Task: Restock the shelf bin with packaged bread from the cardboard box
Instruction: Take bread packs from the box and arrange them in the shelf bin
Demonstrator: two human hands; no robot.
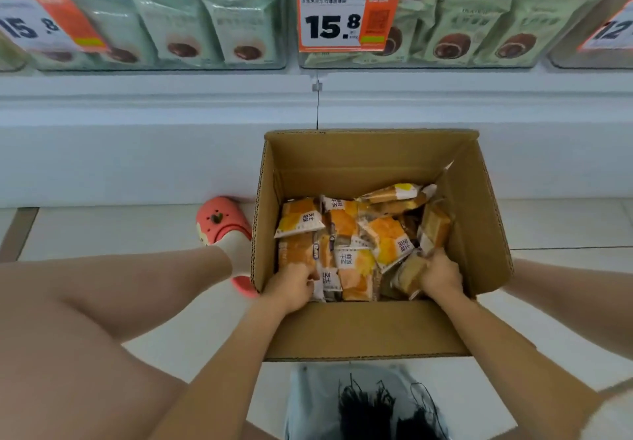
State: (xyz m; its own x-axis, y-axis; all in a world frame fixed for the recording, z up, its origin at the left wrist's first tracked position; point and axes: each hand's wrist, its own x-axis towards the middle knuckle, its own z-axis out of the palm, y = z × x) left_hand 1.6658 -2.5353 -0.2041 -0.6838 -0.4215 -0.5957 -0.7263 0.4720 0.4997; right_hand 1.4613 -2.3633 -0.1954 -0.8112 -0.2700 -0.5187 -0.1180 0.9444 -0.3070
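1. Crouched on the shop floor (102, 230), you have both hands down inside the open cardboard box (370, 333), which sits against the white base of the shelf (154, 151).
2. Your left hand (291, 289) curls its fingers into the packets at the box's near-left corner; it appears to be gripping one, though the fingers are partly buried.
3. Your right hand (440, 275) grasps a clear-wrapped bread packet (409, 273) at the near-right side, fingers wrapped over its top edge.
4. Orange-and-yellow packaged bread (356, 234) lies in a loose heap across the bottom of the box, which looks well under half full.
5. Above, the clear shelf bins (445, 59) hold green packets behind an orange price tag (346, 19); which bin is to take the bread cannot be told.
6. By the look of it, the step in hand is the pick-up. Next, you need to lift both handfuls clear of the box walls and carry them up to the bin without crushing the soft packets.
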